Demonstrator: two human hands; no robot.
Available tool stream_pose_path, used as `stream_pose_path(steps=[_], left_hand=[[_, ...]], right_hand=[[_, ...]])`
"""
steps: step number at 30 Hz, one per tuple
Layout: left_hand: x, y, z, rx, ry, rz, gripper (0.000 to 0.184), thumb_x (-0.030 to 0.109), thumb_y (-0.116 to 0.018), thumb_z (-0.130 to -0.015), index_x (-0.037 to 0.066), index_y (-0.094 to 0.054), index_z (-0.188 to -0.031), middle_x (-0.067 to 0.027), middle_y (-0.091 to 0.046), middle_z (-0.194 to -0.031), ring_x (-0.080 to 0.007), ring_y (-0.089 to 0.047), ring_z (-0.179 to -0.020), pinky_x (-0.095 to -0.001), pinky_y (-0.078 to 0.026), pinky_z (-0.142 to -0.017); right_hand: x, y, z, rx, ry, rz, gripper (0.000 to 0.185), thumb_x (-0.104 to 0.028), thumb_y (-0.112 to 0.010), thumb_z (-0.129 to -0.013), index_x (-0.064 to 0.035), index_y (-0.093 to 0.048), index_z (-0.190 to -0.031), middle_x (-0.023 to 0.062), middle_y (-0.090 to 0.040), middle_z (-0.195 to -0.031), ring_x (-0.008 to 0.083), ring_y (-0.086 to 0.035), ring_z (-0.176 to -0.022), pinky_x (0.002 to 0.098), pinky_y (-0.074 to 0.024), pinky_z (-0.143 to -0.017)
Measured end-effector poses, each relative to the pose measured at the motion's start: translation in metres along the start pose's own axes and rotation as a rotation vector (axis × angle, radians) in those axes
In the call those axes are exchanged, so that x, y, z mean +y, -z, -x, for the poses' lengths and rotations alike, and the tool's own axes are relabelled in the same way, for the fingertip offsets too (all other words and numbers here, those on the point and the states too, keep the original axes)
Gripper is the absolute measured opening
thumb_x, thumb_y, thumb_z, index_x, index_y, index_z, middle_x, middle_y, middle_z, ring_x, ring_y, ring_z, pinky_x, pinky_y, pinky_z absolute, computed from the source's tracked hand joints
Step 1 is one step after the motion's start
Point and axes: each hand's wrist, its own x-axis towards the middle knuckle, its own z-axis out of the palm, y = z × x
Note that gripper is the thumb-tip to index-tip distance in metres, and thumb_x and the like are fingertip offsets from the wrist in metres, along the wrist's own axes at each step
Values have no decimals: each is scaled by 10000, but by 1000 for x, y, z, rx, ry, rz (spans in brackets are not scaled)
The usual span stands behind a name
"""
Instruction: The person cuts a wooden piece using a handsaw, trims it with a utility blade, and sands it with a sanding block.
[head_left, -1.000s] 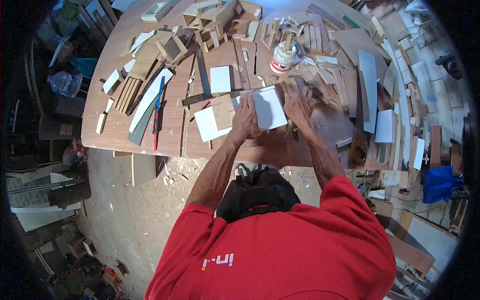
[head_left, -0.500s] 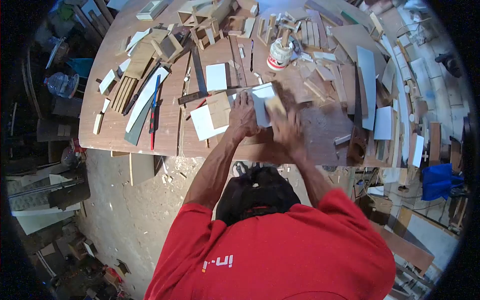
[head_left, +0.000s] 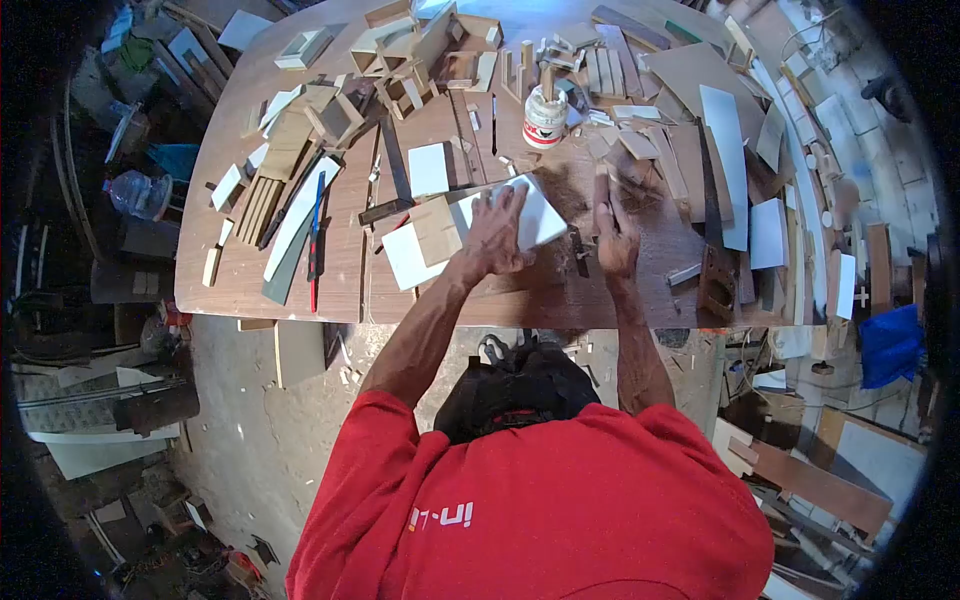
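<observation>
My left hand (head_left: 492, 235) grips a white board (head_left: 541, 216) near the front of the table, fingers bent over its top and thumb by its near edge. Left of that hand, a tan wooden piece (head_left: 436, 232) overlaps another white panel (head_left: 405, 262). To the right of the board and apart from it, my right hand (head_left: 617, 245) is closed around a narrow brown wooden block (head_left: 602, 187), partly hidden by the fingers. A small dark strip (head_left: 579, 252) lies between the board and my right hand.
A white glue tub (head_left: 545, 120) stands behind the board. On the left lie a red-and-blue tool (head_left: 317, 228) and a long white strip (head_left: 300, 222). Wooden box frames (head_left: 405, 90) and offcuts crowd the back. A brown plane-like tool (head_left: 717, 285) rests at the right.
My right hand has drawn away from the board's right end and moved rightward with the block. The board now sits more slanted under my left hand. The view has shifted slightly.
</observation>
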Motion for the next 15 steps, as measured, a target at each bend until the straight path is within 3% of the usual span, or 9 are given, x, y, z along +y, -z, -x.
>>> stream_pose_path(steps=[1,3,4,5,7,9,11,12,15], left_hand=[[-4,7,0,-2,-5,-8,1058,294,-802,-634,24,-226,-1480,-244,-378,-1437,-416,-394,-1300,-543,-310,-1093],[-18,21,3,-33,99,842,891,351,-745,-725,-9,-334,-1430,-232,-494,-1344,-409,-494,-1225,-606,-398,-976],[-25,27,3,-129,208,1250,663,311,-640,-821,-6,-439,-1367,-209,-547,-1295,-362,-573,-1144,-552,-466,-934],[-24,25,6,-135,207,1246,663,311,-640,-821,-6,-439,-1367,-209,-547,-1295,-362,-573,-1144,-552,-466,-934],[-18,31,17,-128,209,2211,536,223,-589,-851,-5,-488,-1326,-168,-571,-1263,-312,-607,-1085,-476,-511,-890],[-27,2,13,-176,145,2248,587,321,-648,-852,17,-507,-1334,-167,-602,-1237,-290,-613,-1097,-439,-533,-892],[-33,-24,10,19,428,1834,466,246,-631,-877,-15,-567,-1258,-154,-633,-1182,-253,-641,-1045,-391,-565,-816],[-37,-33,11,184,217,1379,375,177,-609,-895,-39,-591,-1201,-151,-647,-1132,-228,-661,-977,-336,-574,-748],[-34,-34,13,182,334,1480,355,216,-596,-919,-48,-599,-1158,-145,-657,-1080,-206,-664,-914,-322,-579,-726]], right_hand=[[6,1,7,41,-20,-155,470,-237,-511,-973,29,-485,-1359,223,-619,-1194,293,-607,-1024,377,-458,-913],[10,1,15,102,-64,-150,465,-224,-520,-979,63,-487,-1342,196,-607,-1241,231,-575,-1083,342,-443,-936],[-1,2,19,68,-175,-301,453,-225,-549,-970,51,-515,-1327,159,-619,-1222,212,-569,-1089,324,-436,-946],[-9,0,23,28,-285,-450,441,-226,-578,-961,39,-543,-1312,121,-631,-1204,193,-564,-1094,306,-428,-956],[-11,-20,27,45,-274,-475,437,-231,-569,-965,25,-543,-1319,110,-627,-1214,188,-561,-1100,300,-421,-966],[-8,-36,30,58,-264,-493,433,-236,-559,-970,11,-544,-1326,98,-623,-1224,183,-557,-1107,294,-414,-976],[-2,-46,30,-39,-347,-385,429,-247,-553,-974,-6,-546,-1328,83,-616,-1237,175,-554,-1117,298,-410,-981],[-11,-40,32,11,-240,-324,421,-237,-544,-977,-17,-542,-1336,66,-634,-1173,166,-575,-1039,300,-444,-924],[25,-39,31,43,-182,-240,430,-227,-528,-982,-14,-521,-1356,76,-650,-1104,150,-583,-936,298,-476,-837]])
